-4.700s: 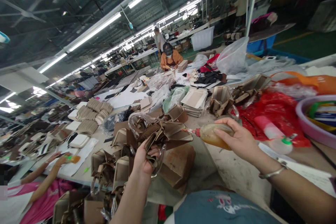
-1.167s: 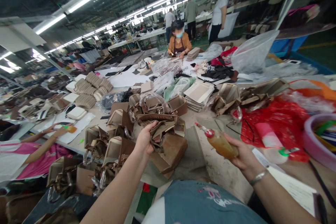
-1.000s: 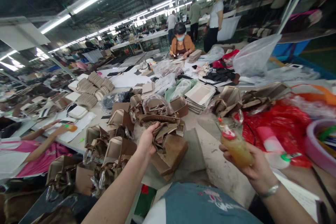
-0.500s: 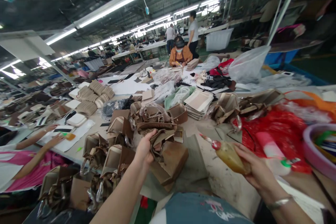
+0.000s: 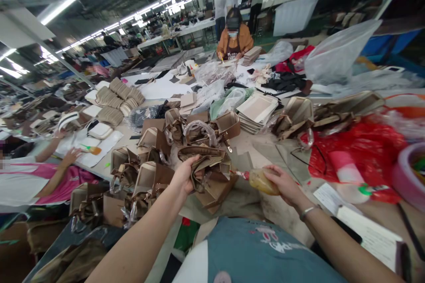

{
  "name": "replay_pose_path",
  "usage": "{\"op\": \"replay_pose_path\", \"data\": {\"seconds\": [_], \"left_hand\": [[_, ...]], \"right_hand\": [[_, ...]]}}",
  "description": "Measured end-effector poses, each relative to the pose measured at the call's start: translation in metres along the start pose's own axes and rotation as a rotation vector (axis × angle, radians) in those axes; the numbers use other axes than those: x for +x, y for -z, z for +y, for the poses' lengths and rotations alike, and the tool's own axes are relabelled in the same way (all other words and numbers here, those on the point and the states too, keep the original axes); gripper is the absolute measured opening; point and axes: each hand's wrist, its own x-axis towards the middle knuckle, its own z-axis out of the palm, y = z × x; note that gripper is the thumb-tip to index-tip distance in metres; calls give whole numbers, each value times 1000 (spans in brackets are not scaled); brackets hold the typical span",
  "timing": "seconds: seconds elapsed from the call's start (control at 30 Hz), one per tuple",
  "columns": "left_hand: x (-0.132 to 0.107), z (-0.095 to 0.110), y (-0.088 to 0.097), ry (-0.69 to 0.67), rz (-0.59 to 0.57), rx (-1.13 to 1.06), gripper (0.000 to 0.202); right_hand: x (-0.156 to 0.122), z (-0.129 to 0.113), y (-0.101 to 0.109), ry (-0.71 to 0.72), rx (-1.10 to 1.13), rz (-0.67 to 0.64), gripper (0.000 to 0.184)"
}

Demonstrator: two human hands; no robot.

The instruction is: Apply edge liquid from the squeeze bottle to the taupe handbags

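My left hand grips a folded brown bag piece by its edge, holding it just above a brown board on the table. My right hand is closed around a squeeze bottle of amber glue, with its red nozzle pointing left and touching the bag piece. A heap of similar brown bags with plastic-wrapped handles lies to the left of my left hand.
A stack of pale flat panels sits mid-table, red plastic and a purple basin to the right. A co-worker's arms in pink rest at the left. A seated person in orange works at the far end.
My right hand has swung the glue bottle left and down, bringing its nozzle against the bag piece. My left hand keeps its hold on the piece. The view has tilted down.
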Motion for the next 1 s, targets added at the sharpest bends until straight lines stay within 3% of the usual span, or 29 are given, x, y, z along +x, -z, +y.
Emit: {"op": "replay_pose_path", "data": {"seconds": [0.27,0.5,0.87,1.0], "left_hand": [[0,-3,-4,-16,6,8,25],[-2,-8,-6,-27,56,-5,22],[-2,-13,-5,-80,64,32,21],[-3,-13,-2,-75,48,30,21]], "right_hand": [[30,-2,-9,133,-237,48,30],[35,0,-16,109,-326,56,24],[31,-3,-12,-211,-28,-156,21],[22,-7,-4,-258,122,-236,22]]}}
